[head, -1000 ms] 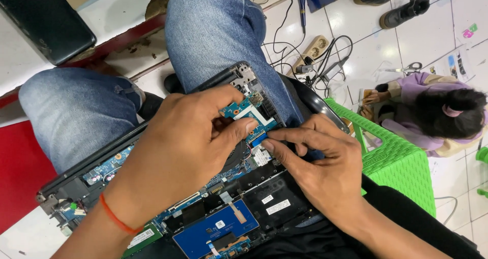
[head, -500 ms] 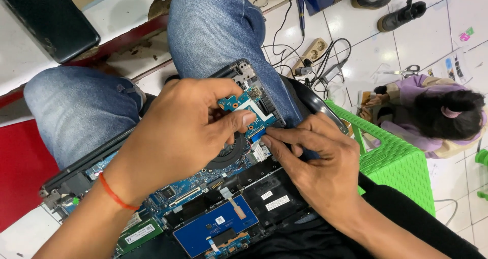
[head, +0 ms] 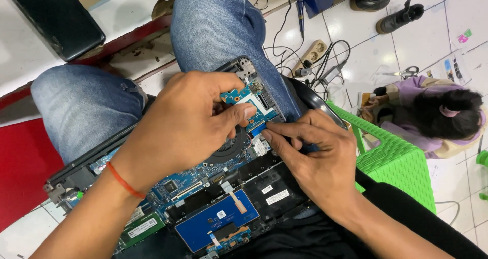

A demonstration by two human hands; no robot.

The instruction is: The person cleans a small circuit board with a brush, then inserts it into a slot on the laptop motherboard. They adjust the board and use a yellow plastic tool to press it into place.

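Blue ribbon cable point(head: 257, 127), as before, pinched between left hand point(head: 188, 122) and right hand point(head: 315, 157) grips.

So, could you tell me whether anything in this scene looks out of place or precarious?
Yes: the opened laptop lies across the person's knees rather than on a bench, its circuit boards bare, while the left hand and right hand pinch a small blue connector. Cables and scissors lie loose on the tiled floor.
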